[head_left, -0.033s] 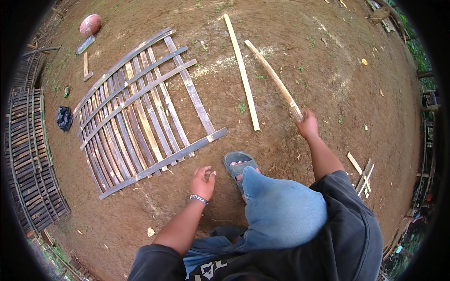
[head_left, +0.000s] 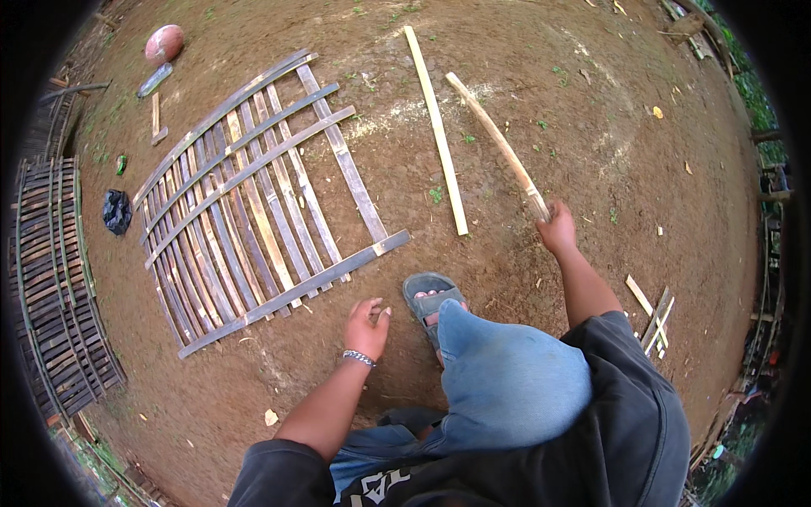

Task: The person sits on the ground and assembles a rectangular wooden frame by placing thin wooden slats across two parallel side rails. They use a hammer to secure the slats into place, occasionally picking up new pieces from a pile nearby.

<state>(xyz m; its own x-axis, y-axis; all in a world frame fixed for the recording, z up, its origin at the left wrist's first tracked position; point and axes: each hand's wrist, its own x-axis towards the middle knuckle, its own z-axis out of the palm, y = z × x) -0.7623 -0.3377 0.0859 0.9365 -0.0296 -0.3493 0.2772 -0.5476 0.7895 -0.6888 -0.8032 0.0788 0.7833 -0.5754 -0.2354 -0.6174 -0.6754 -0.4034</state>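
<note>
My right hand (head_left: 556, 228) is closed around the near end of a long bamboo strip (head_left: 492, 131), which stretches away from me at a slant to the left. My left hand (head_left: 367, 328) hangs with loosely curled fingers, thumb apart, holding nothing. Just beyond it lies a slatted bamboo panel (head_left: 277, 306), its many slats crossed by several longer strips. Between the panel and the held strip, a pale straight wooden strip (head_left: 437, 131) rests on the dirt.
A few short offcuts (head_left: 655, 319) lie at the right. Toward the far left are a hammer (head_left: 157, 122), a plastic bottle (head_left: 155, 79), a reddish ball (head_left: 165, 44) and a black plastic bag (head_left: 117, 211). Another slatted panel (head_left: 55, 287) stands along the left edge. My sandalled foot (head_left: 429, 297) is near the panel.
The bamboo strip in my right hand has shifted slightly to the right, along with the hand. My left hand stays where it was.
</note>
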